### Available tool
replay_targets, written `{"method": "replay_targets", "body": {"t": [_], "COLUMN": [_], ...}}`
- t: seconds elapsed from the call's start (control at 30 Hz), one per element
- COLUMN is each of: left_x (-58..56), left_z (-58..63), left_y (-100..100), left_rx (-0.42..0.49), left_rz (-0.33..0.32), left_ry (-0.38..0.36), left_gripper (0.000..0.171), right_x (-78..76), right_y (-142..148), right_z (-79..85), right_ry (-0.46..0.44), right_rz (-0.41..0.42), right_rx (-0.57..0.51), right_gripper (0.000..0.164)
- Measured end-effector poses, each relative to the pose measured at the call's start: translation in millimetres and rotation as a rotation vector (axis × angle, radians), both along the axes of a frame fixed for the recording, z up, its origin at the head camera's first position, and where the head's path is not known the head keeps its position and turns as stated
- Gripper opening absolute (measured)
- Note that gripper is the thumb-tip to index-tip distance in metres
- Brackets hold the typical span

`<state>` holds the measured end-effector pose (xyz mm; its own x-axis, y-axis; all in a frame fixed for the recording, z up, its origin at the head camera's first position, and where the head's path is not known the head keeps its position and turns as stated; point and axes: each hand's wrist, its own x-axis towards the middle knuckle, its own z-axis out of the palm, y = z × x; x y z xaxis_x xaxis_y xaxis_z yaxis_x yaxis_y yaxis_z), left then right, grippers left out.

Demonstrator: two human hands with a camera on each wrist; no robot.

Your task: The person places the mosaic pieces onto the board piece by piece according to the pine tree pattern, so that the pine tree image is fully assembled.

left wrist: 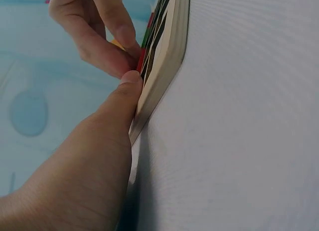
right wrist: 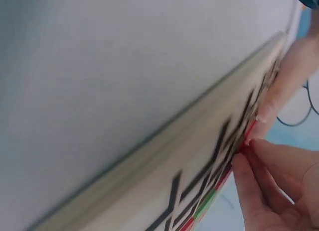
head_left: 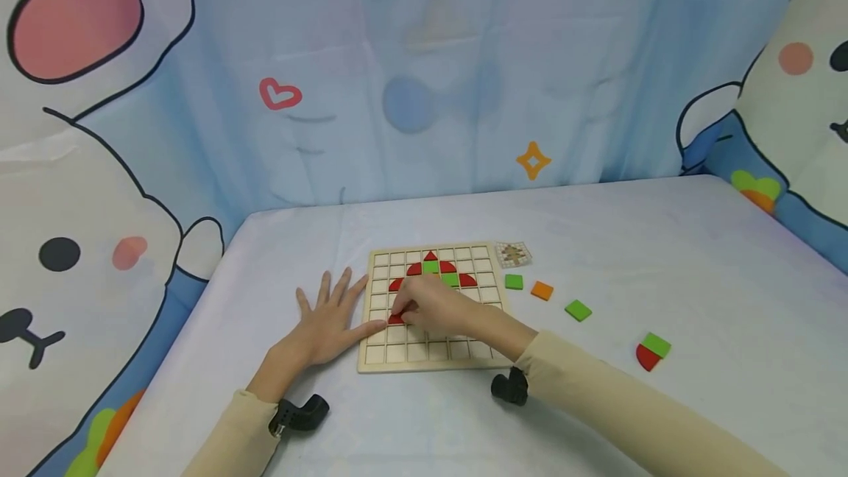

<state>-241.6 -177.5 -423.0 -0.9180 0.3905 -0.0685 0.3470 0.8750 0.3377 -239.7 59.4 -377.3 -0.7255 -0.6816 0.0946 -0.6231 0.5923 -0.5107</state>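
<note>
A square wooden grid board (head_left: 424, 369) lies on the white-covered table. My right hand (head_left: 433, 305) reaches over it, thumb and fingertips pinching a red quarter-round tile (head_left: 394, 320) in a cell near the left side. In the right wrist view those fingertips meet at the red tile (right wrist: 247, 136). My left hand (head_left: 324, 330) lies spread at the board's left edge, its thumb on the rim close to that tile. Farther up the grid sit red tiles (head_left: 467, 280) and green square tiles (head_left: 430, 267), with a red triangle tile (head_left: 430, 256) on top. My right hand hides some middle cells.
Right of the board lie a small pattern card (head_left: 513, 255), a green tile (head_left: 514, 282), an orange tile (head_left: 542, 290) and another green tile (head_left: 578, 310). Farther right, a green tile (head_left: 656, 345) touches a red quarter-round (head_left: 647, 358). A printed curtain (head_left: 464, 131) hangs behind the table.
</note>
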Motion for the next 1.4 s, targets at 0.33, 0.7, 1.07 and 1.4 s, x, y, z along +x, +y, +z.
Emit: {"method": "replay_targets", "body": {"t": [0.33, 0.7, 1.07, 1.4], "left_x": [0.7, 0.5, 2.8, 4.5], "left_z": [-1.7, -4.9, -7.2, -0.5], "left_y": [3, 1, 2, 2], "left_rx": [-0.008, 0.003, -0.002, -0.006], "left_rz": [0.013, 0.007, 0.004, 0.003], "left_ry": [-0.004, 0.005, 0.003, 0.006], "left_gripper": [0.095, 0.094, 0.095, 0.094], "right_x": [3.5, 14.3, 21.4, 22.9], "right_y": [51, 131, 209, 226], "right_z": [14.2, 23.1, 6.8, 0.4], "right_ry": [-0.217, -0.099, -0.176, -0.292], "right_rz": [0.023, -0.161, -0.388, -0.476], "right_rx": [-0.169, -0.184, -0.054, -0.055], "right_gripper": [0.016, 0.012, 0.025, 0.031]}}
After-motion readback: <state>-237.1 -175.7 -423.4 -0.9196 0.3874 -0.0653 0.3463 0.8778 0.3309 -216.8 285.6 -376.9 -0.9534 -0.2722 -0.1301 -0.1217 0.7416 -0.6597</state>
